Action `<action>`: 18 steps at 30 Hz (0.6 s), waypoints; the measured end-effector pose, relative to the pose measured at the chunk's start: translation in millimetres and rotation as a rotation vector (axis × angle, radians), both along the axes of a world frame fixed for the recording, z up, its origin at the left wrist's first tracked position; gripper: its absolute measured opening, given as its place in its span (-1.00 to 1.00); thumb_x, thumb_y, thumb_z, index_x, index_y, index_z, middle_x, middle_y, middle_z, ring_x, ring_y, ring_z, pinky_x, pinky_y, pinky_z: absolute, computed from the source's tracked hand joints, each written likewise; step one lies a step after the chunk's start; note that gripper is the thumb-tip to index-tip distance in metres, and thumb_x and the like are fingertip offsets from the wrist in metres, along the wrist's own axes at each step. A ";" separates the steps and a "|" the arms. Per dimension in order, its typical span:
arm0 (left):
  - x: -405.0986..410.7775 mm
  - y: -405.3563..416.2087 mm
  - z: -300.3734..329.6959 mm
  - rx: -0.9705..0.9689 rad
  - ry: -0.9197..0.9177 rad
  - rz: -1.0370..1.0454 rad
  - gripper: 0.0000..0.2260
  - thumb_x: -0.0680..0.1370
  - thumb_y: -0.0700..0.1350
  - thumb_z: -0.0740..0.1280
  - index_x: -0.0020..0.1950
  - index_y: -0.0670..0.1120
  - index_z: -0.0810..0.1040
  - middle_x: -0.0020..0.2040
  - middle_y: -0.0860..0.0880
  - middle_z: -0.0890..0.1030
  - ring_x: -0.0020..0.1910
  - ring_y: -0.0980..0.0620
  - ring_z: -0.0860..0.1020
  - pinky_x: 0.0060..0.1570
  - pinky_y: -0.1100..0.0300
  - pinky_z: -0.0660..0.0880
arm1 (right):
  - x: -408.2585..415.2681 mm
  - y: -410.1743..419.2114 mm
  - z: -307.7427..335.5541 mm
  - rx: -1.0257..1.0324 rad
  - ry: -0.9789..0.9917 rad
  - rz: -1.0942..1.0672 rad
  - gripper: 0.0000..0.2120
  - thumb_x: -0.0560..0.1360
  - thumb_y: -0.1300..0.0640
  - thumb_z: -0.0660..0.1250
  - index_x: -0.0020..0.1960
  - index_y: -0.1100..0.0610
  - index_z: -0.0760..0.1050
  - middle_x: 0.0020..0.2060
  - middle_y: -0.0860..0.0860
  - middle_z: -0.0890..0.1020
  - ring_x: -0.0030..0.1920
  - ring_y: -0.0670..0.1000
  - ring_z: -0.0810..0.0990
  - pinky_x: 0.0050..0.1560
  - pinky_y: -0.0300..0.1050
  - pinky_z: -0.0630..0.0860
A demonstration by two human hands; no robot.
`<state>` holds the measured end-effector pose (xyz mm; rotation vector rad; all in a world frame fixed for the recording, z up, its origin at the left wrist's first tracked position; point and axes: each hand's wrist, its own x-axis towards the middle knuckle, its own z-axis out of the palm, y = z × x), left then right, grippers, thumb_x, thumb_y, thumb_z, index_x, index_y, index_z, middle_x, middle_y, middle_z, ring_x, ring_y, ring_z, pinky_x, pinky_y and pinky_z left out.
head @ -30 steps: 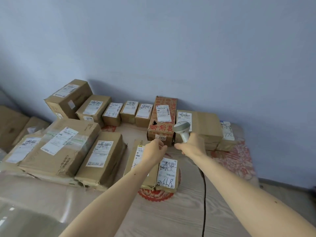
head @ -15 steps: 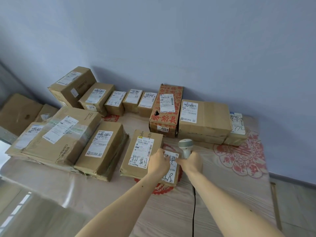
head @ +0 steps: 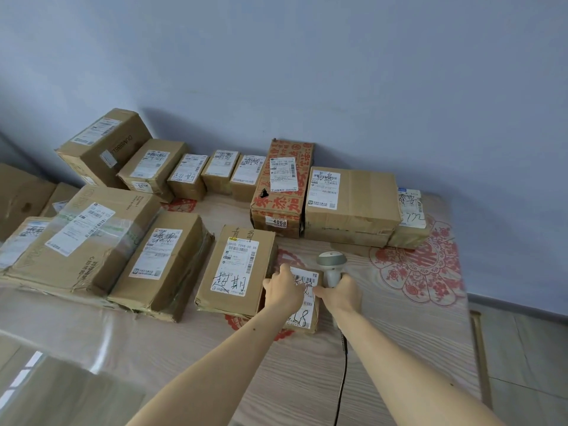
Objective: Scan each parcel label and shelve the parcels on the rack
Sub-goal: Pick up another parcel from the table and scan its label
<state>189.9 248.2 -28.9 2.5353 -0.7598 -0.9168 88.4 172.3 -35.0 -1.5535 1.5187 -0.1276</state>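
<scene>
A small cardboard parcel [head: 304,315] with a white barcode label lies on the table, near the front. My left hand [head: 284,290] rests on its left part, fingers curled over the label. My right hand [head: 339,295] grips the handle of a white barcode scanner [head: 331,264] just right of the parcel, thumb touching the parcel's edge. The scanner's head stands above the hand. Its black cable [head: 341,376] runs down toward me. A larger labelled parcel [head: 236,272] with handwriting lies touching on the left.
Several labelled cardboard parcels fill the table [head: 399,333]: a row along the blue wall, including a red-printed box [head: 281,189] and a wide box [head: 353,204], and big ones at left [head: 89,235]. The table's right edge drops to the floor [head: 522,364].
Both hands came down and toward me from the back row to the small front parcel. The left hand now lies on its label, and the scanner sits beside it.
</scene>
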 end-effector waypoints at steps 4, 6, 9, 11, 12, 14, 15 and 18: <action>-2.9 3.8 -9.6 0.041 -0.007 0.007 -0.57 0.64 -0.02 0.33 0.43 -0.19 0.35 0.38 -0.17 0.47 0.41 -0.21 0.36 0.39 -0.03 0.31 | -16.5 -6.7 -1.3 0.012 -0.005 -0.041 -0.64 0.36 0.04 0.61 -0.05 0.11 0.46 -0.17 0.05 0.61 -0.14 0.13 0.60 -0.22 -0.09 0.42; -7.0 6.7 -10.7 0.096 0.039 0.025 -0.54 0.62 0.01 0.35 0.43 -0.18 0.35 0.37 -0.16 0.47 0.39 -0.19 0.40 0.36 -0.03 0.40 | -20.4 -7.3 -3.6 0.022 -0.017 -0.057 -0.61 0.33 0.01 0.63 -0.06 0.14 0.49 -0.16 0.08 0.63 -0.15 0.12 0.61 -0.29 -0.11 0.40; -11.9 12.1 -15.4 0.106 0.168 0.066 -0.59 0.61 0.01 0.34 0.35 -0.18 0.35 0.28 -0.15 0.55 0.24 -0.15 0.56 0.24 -0.07 0.55 | -21.5 -5.6 -5.7 0.023 -0.026 -0.042 -0.62 0.31 0.02 0.65 -0.07 0.18 0.55 -0.17 0.09 0.66 -0.19 0.09 0.61 -0.39 -0.16 0.35; -13.8 13.5 -13.3 0.089 0.182 0.064 -0.59 0.61 0.01 0.34 0.34 -0.17 0.33 0.25 -0.15 0.57 0.19 -0.15 0.60 0.20 -0.07 0.57 | -21.3 -5.0 -6.4 0.033 -0.030 -0.032 -0.66 0.33 0.06 0.63 -0.06 0.17 0.55 -0.17 0.08 0.66 -0.19 0.08 0.62 -0.36 -0.16 0.38; -14.6 13.9 -10.4 0.081 0.179 0.055 -0.58 0.61 0.03 0.34 0.33 -0.16 0.33 0.24 -0.14 0.59 0.18 -0.14 0.61 0.19 -0.08 0.58 | -21.3 -5.3 -6.1 0.033 -0.032 -0.033 -0.67 0.34 0.09 0.62 -0.04 0.16 0.55 -0.15 0.08 0.67 -0.18 0.08 0.62 -0.32 -0.15 0.40; -15.0 13.8 -5.4 0.050 0.156 0.024 -0.56 0.59 0.08 0.35 0.32 -0.12 0.31 0.20 -0.11 0.61 0.14 -0.13 0.62 0.14 -0.08 0.61 | -21.7 -7.5 -3.5 0.016 -0.028 -0.035 -0.67 0.35 0.11 0.61 -0.01 0.14 0.54 -0.13 0.07 0.67 -0.15 0.10 0.62 -0.23 -0.14 0.43; -14.5 13.9 -3.6 0.023 0.148 0.011 -0.55 0.59 0.11 0.35 0.32 -0.10 0.30 0.18 -0.09 0.62 0.12 -0.12 0.63 0.12 -0.09 0.61 | -22.3 -9.7 -1.1 0.003 -0.026 -0.040 -0.67 0.35 0.10 0.60 -0.01 0.13 0.54 -0.13 0.06 0.67 -0.14 0.10 0.63 -0.21 -0.13 0.44; -12.2 16.9 6.8 -0.151 0.209 -0.009 -0.61 0.58 0.19 0.29 0.27 0.02 0.29 0.16 0.00 0.64 0.08 -0.05 0.65 0.09 -0.11 0.63 | -26.2 -20.5 8.1 -0.019 -0.045 -0.080 -0.70 0.34 0.11 0.60 -0.05 0.12 0.53 -0.16 0.07 0.68 -0.14 0.12 0.66 -0.15 -0.08 0.55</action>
